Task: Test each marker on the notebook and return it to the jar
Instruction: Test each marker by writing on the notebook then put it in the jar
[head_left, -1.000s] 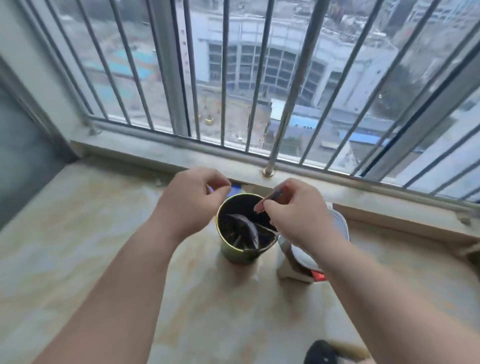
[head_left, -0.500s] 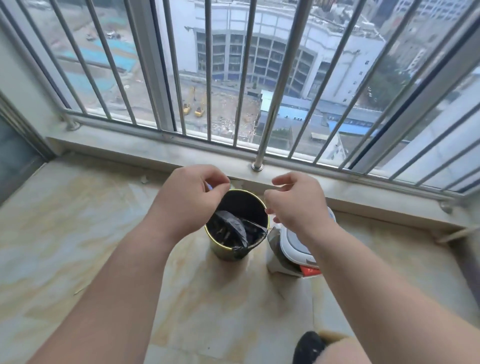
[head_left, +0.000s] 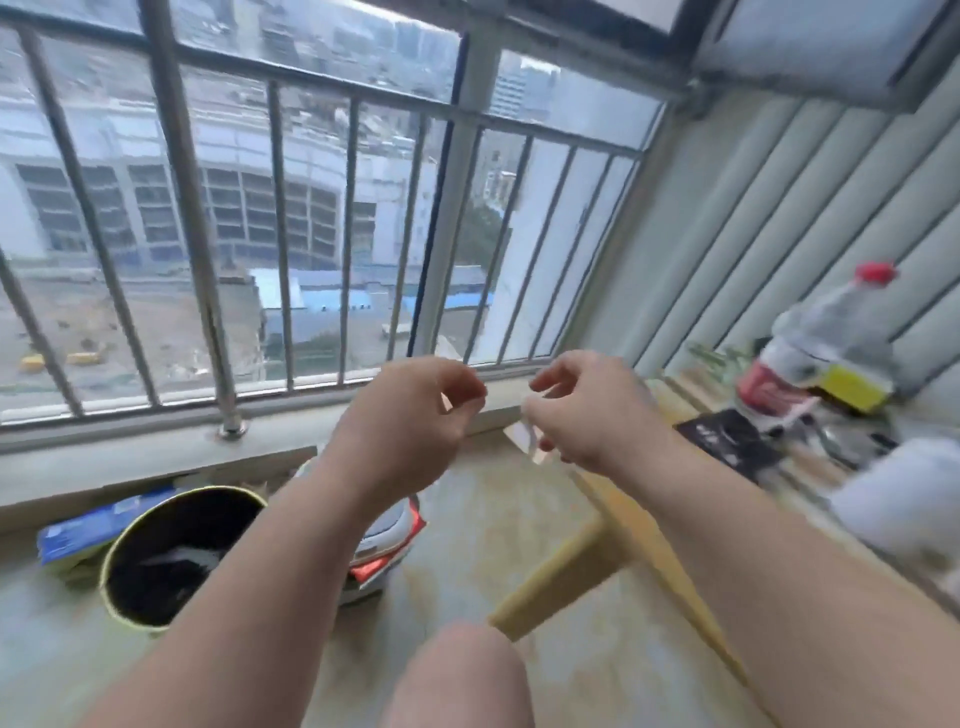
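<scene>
Beige stone floor (head_left: 467, 530) is lying open at six o'clock; yellow wooden table leg (head_left: 561, 577) is blocking four.

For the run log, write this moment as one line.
left hand: raised, fingers curled, nothing visible | right hand: raised, grip blurred | jar: on floor, untouched

The left arm (head_left: 270, 561) hides part of the jar (head_left: 156, 551). The white bit (head_left: 529, 431) by the right hand (head_left: 587, 415) is blurry.
</scene>
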